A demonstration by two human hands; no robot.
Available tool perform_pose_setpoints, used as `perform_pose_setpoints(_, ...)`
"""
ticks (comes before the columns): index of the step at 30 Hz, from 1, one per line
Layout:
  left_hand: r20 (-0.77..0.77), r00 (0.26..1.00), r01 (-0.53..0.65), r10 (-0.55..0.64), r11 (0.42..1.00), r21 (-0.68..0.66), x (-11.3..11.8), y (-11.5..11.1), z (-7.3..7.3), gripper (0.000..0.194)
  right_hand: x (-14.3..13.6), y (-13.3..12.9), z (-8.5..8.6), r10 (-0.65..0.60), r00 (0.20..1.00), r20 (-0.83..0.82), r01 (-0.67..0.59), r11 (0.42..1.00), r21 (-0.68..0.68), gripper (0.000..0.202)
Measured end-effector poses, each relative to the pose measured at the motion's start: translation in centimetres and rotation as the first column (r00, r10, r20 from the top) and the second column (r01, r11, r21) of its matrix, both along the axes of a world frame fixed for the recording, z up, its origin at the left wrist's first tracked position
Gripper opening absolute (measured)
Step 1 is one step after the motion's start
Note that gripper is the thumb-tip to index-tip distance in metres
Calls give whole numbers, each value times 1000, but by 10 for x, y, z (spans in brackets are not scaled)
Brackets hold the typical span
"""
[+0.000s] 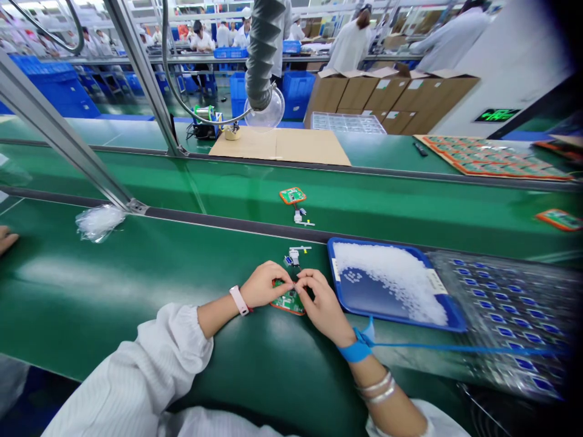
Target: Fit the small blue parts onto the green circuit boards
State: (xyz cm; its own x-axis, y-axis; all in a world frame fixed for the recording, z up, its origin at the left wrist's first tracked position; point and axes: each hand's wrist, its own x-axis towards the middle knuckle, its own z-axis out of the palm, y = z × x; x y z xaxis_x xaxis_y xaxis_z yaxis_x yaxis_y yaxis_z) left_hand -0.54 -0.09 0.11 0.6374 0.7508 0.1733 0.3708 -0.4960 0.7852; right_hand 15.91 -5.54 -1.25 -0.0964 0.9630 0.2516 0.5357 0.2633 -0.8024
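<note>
A green circuit board (288,301) with an orange rim lies on the green bench in front of me. My left hand (266,285) reaches over its upper left, thumb and forefinger pinched together. From the right, my right hand (322,303) is pinched too, and the fingertips of both hands almost meet at the board's top edge. What they grip there is too small and covered to make out. Just beyond the fingertips lies a white connector piece (294,257) with a small blue part and a thin white strip.
To the right stands a blue tray (337,291) of small white pieces, beside a clear blister tray (492,285) with blue parts. Another wired board (292,195) rests on the green strip beyond the dark rail. A plastic bag (100,222) and a metal post (136,206) are at left.
</note>
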Motion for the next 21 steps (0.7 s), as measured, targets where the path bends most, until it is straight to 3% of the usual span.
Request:
perform_pose_setpoints(7, -164, 986, -38, 36, 999, -13, 7, 4, -2, 11, 2, 4, -4, 6, 1000, -23, -8, 996, -89, 16)
perform_pose_setpoints(13, -172, 985, -30, 31, 1000, 7, 0, 4, 0, 11, 1, 4, 2, 3, 1000, -9, -4, 993, -119, 17)
perform_pose_setpoints(17, -226, 966, 167, -129, 973, 161, -16, -7, -1, 68, 26, 5, 15, -59, 998, 15, 59, 998, -3, 17)
perform_pose_setpoints(19, -256, 952, 211, -168, 966, 150, -21, -6, 1, 74, 53, 8, 15, -187, 981, 61, 181, 980, 87, 16)
perform_pose_setpoints(21, -194, 969, 159, -154, 987, 14, -23, 4, 6, 73, 83, 12, 10, -344, 929, 138, 323, 933, 156, 17)
